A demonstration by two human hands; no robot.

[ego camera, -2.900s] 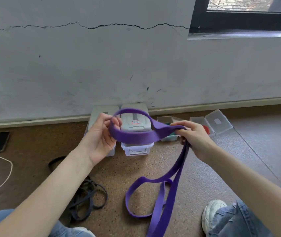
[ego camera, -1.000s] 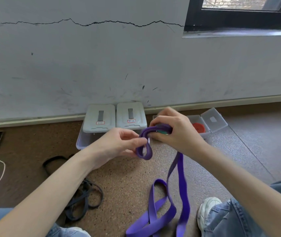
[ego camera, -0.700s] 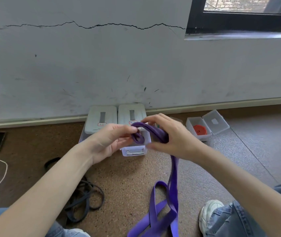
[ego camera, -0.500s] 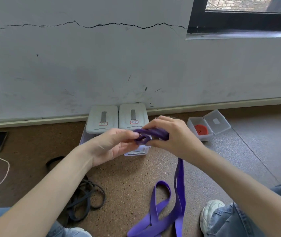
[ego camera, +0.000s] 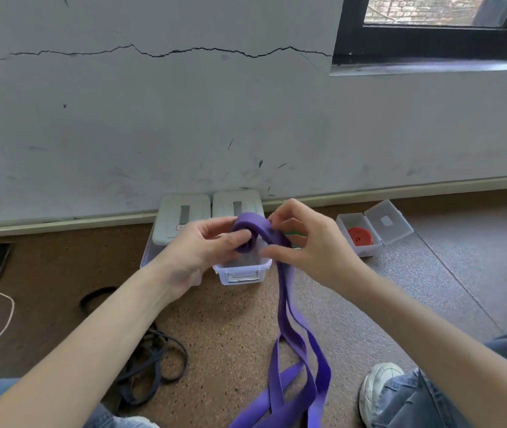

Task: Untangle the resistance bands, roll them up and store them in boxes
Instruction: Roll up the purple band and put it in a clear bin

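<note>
1. Your left hand curls its fingers and thumb round the small rolled start of the purple band.
2. Your right hand pinches the band just beside the roll, fingers bent.
3. The roll sits above a clear box; the band's tail hangs to the floor.

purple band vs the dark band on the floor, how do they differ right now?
The purple band is held up by both hands, left hand and right hand, while the dark band lies untouched on the floor.
The purple band has a small coil started at its top end, its tail hanging down; the dark band is a loose tangled heap.
The purple band looks wider than the dark band.
Neither is in a box yet.
</note>
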